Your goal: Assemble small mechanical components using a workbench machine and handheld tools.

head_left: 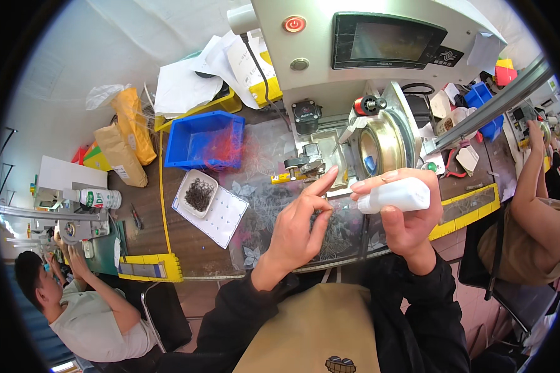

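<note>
My right hand (417, 214) is wrapped round a small white squeeze bottle (399, 195), tilted almost level, its nozzle end toward my left hand. My left hand (297, 231) is raised over the table's front part, index finger stretched toward the machine. Its thumb and another fingertip come together in a pinch; anything between them is too small to make out. Just beyond both hands stands a machine with a brass-coloured ring (379, 149), a black motor (307, 116) and a small clamp-like metal fixture (308, 163).
Left of the machine lie a blue bin (196, 140) with fine red strands and a white dish (182, 198) of dark curled pieces. Above is a panel with a screen (389, 40). Red-handled pliers (460, 163) lie at the right. People sit on both sides.
</note>
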The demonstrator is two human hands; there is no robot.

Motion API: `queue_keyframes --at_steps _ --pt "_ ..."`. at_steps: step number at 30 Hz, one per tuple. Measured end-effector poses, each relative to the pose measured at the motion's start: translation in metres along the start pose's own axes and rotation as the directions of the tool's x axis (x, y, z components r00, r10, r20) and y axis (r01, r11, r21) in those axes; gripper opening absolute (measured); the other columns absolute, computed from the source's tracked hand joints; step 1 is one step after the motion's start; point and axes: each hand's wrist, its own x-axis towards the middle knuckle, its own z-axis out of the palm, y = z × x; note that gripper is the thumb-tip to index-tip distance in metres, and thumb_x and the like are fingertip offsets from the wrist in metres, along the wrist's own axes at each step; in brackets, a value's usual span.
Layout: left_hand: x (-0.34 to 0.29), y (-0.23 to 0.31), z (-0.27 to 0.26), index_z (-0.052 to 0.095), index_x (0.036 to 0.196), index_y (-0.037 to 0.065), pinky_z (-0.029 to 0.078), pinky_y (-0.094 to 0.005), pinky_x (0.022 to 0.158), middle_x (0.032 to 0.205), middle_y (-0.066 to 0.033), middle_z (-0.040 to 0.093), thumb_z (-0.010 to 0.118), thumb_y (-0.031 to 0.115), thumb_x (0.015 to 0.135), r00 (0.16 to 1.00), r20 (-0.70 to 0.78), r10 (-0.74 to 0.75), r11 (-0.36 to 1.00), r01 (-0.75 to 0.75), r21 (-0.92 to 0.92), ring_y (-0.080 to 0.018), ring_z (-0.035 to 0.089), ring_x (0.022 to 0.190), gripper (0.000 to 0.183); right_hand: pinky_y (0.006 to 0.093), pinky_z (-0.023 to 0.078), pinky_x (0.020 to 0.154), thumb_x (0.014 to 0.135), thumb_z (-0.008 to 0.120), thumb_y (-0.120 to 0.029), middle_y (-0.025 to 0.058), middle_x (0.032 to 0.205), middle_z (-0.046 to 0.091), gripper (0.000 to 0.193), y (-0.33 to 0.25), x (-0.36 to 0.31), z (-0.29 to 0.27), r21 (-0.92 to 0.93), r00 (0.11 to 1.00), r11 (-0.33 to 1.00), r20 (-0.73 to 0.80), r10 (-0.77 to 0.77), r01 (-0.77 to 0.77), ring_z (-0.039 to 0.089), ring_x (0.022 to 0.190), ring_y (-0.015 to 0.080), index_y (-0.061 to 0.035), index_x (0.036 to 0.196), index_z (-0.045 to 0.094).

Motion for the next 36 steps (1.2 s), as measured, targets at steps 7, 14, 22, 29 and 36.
queue_keyframes --at_steps 7,14,22,29,36 --pt "0.001 -0.002 0.000 0.050 0.099 0.001 0.050 -0.0409 0.100 0.144 -0.0279 0.052 0.060 -0.008 0.087 1.000 0.003 0.008 1.000 -0.008 -0.011 -0.0424 0.058 0.125 0.018 0.0340 0.059 0.078 0.091 0.072 -0.013 0.0190 0.096 0.074 0.037 0.011 -0.004 0.006 0.012 0.996 0.998 -0.061 -0.068 0.069 0.074 0.089 0.0244 0.0036 0.114 0.049" --pt "0.001 -0.004 0.002 0.050 0.100 0.001 0.050 -0.0414 0.100 0.144 -0.0288 0.051 0.060 -0.008 0.087 1.000 -0.003 0.009 1.000 -0.009 -0.025 -0.0429 0.058 0.125 0.019 0.0337 0.059 0.077 0.090 0.073 -0.012 0.0187 0.095 0.074 0.036 0.014 -0.006 0.007 -0.008 0.993 0.997 -0.082 -0.081 0.080 0.075 0.089 0.0250 0.0037 0.113 0.050" --pt "0.000 -0.003 0.002 0.050 0.100 0.001 0.049 -0.0418 0.101 0.144 -0.0290 0.051 0.060 -0.008 0.087 1.000 -0.005 0.001 1.000 -0.001 -0.013 -0.0433 0.058 0.126 0.019 0.0382 0.059 0.077 0.101 0.061 -0.026 0.0223 0.095 0.070 0.037 0.008 -0.002 0.005 -0.155 0.990 0.978 0.027 -0.137 0.139 0.073 0.084 0.0276 0.0023 0.116 0.043" --pt "0.000 -0.004 0.002 0.050 0.100 0.001 0.050 -0.0415 0.100 0.144 -0.0295 0.051 0.060 -0.008 0.087 1.000 -0.005 -0.001 1.000 0.001 -0.003 -0.0439 0.058 0.125 0.019 0.0331 0.059 0.076 0.088 0.075 -0.012 0.0163 0.094 0.075 0.037 0.014 -0.005 0.007 -0.111 0.986 0.982 -0.037 -0.161 0.156 0.075 0.086 0.0253 0.0020 0.112 0.051" --pt "0.001 -0.004 0.003 0.050 0.099 0.001 0.050 -0.0411 0.100 0.143 -0.0296 0.052 0.060 -0.008 0.087 1.000 -0.005 -0.005 1.000 0.005 -0.016 -0.0436 0.058 0.126 0.018 0.0339 0.059 0.074 0.088 0.075 -0.012 0.0166 0.093 0.075 0.038 0.014 -0.004 0.005 -0.120 0.984 0.979 -0.033 -0.173 0.168 0.076 0.085 0.0266 0.0020 0.112 0.049"
